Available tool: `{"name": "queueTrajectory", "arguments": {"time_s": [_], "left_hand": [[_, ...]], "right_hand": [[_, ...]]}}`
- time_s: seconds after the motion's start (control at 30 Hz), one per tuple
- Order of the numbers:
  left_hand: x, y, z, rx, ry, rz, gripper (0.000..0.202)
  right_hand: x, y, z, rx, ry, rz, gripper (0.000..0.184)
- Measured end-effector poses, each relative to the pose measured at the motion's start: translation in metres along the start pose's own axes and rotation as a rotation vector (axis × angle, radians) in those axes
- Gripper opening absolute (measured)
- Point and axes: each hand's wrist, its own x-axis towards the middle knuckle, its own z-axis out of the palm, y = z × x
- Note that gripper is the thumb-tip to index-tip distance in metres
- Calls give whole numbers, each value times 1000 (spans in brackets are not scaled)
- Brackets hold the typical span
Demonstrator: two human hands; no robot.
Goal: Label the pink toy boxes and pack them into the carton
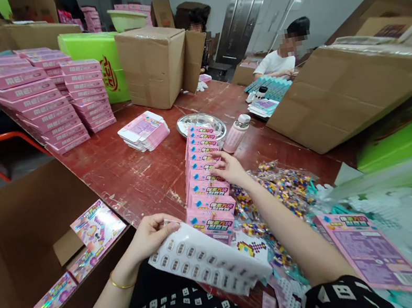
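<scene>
My left hand (160, 231) pinches the upper left corner of a white sheet of oval stickers (204, 260), which hangs tilted over my lap. A long row of pink boxes (208, 190), overlapping one behind another, runs away from me across the red table. Over the right side of that row is my right hand (228, 170), its fingers bent near the box tops. Whether its fingertips hold a sticker or touch a box is too small to tell. Under the sheet's right part lies a white card with a pixel key picture (251, 246).
Bags of coloured beads (276, 189) lie right of the row. Beyond it are a steel tray (200, 120), a bottle (237, 132) and flat printed cards (145, 131). An open carton (3, 248) stands left; pink box stacks (38, 109) rise behind. Other people sit around the table.
</scene>
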Motion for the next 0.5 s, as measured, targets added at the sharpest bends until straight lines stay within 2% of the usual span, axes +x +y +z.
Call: {"name": "queueTrajectory", "arguments": {"time_s": [0.17, 0.33, 0.4, 0.5], "left_hand": [[6, 1, 0, -32, -29, -53, 30], [11, -3, 3, -54, -65, -68, 34], [12, -5, 4, -47, -83, -73, 37], [12, -8, 5, -52, -110, -87, 41]], "right_hand": [[0, 3, 7, -38, -37, -66, 54], [7, 1, -2, -210, 27, -257, 49], [14, 4, -6, -212, 58, -253, 52], [27, 14, -7, -213, 2, -166, 58]]}}
